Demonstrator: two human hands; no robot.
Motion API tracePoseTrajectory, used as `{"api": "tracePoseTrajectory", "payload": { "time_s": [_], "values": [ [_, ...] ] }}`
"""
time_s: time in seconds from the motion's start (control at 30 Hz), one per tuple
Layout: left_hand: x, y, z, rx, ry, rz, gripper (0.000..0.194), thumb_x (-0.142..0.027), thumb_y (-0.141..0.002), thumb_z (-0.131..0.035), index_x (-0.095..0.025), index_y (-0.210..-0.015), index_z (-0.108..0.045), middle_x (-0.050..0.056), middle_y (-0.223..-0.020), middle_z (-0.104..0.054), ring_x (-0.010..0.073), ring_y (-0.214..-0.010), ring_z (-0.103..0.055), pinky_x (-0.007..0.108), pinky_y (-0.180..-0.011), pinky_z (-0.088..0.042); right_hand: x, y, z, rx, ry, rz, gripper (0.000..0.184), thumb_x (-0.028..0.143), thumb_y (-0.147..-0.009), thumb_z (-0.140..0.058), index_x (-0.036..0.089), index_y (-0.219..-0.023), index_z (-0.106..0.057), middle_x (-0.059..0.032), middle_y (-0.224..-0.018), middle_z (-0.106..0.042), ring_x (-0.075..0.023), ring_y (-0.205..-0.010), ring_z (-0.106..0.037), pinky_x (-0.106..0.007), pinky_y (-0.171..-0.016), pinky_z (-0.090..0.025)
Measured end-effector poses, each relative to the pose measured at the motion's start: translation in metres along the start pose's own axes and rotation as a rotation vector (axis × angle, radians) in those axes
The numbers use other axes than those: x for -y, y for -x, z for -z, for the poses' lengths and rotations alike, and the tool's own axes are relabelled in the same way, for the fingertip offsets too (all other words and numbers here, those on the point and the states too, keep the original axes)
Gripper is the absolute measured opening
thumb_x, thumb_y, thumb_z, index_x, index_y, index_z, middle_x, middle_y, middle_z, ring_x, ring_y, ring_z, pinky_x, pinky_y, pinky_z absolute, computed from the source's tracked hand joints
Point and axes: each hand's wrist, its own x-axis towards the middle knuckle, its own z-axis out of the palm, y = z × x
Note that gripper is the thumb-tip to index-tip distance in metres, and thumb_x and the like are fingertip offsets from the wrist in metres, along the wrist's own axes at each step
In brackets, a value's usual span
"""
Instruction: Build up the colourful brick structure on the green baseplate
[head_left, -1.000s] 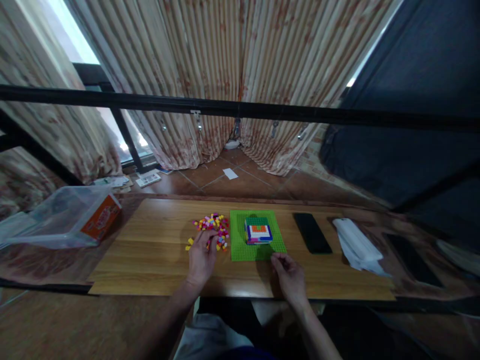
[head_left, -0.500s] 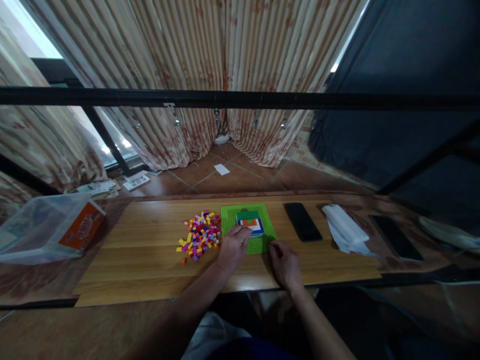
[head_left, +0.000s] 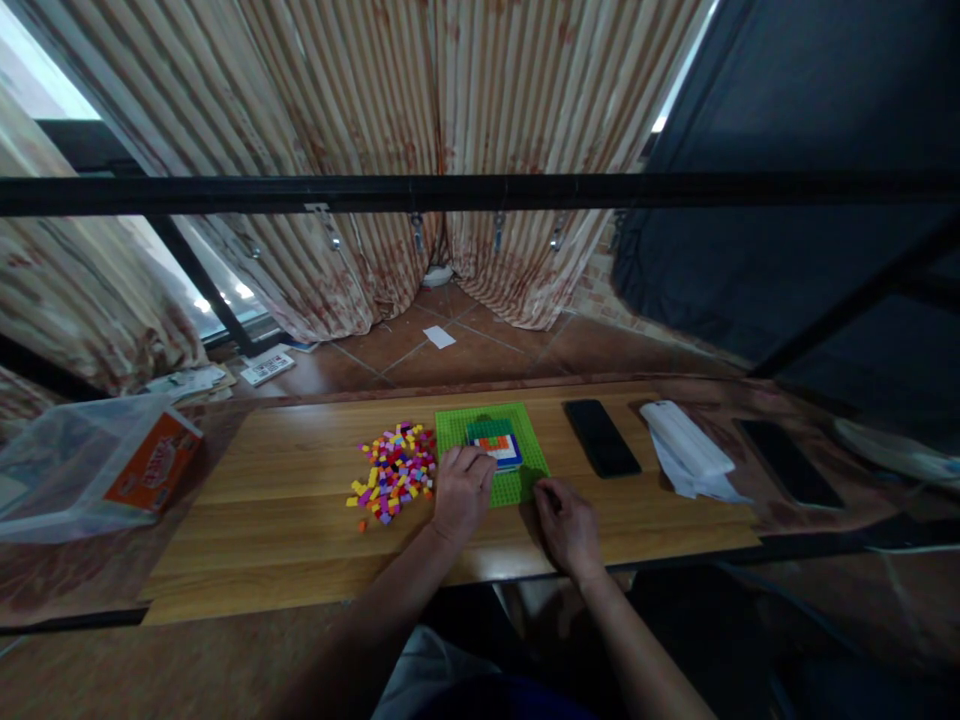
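Observation:
A green studded baseplate (head_left: 534,455) lies on the wooden table. On it sits a small block build (head_left: 510,457) with a blue border, white and orange studs inside, and dark green behind. My left hand (head_left: 463,488) is at the build's near-left side, fingers curled together; what they hold, if anything, is hidden. At the baseplate's near-right corner rests my right hand (head_left: 568,522), thumb and forefinger pinched together, with nothing plainly visible between them. Left of the baseplate is a loose heap of small building bricks (head_left: 396,472) in yellow, pink, purple, red and orange.
A black phone (head_left: 602,438) lies right of the baseplate on the table (head_left: 285,500). Beyond it are a white plastic-wrapped pack (head_left: 688,445) and a dark flat slab (head_left: 791,462). A clear plastic bin (head_left: 75,465) with an orange label stands at the left. A black rail (head_left: 480,192) crosses above.
My left hand has drawn slightly left and back, uncovering a little more of the build. My right hand keeps its pinch at the corner. The whole view has shifted slightly.

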Motion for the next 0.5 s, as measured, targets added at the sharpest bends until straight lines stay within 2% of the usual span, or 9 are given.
{"api": "tracePoseTrajectory", "payload": {
  "time_s": [0.3,0.5],
  "values": [
    [-0.004,0.013,-0.001,-0.005,-0.238,-0.065,0.018,-0.02,-0.094,-0.052,-0.024,-0.104,-0.067,0.008,-0.11,-0.066,0.0246,-0.096,-0.054,0.041,-0.082,-0.04,0.003,0.001,0.001,-0.002,0.023,0.024,0.034,0.042,-0.093,-0.041,0.02,-0.092,-0.067,-0.0097,-0.093,-0.071,-0.0217,-0.083,-0.067,-0.032,-0.076,-0.05],
    [-0.005,0.011,-0.001,0.02,-0.233,-0.084,0.018,-0.018,-0.093,-0.052,-0.024,-0.103,-0.066,0.006,-0.106,-0.067,0.0236,-0.095,-0.055,0.043,-0.086,-0.04,0.004,0.001,0.002,-0.001,0.042,0.019,0.035,0.043,-0.094,-0.041,0.02,-0.091,-0.067,-0.0094,-0.09,-0.072,-0.0222,-0.083,-0.067,-0.033,-0.076,-0.049]
  ]
}}
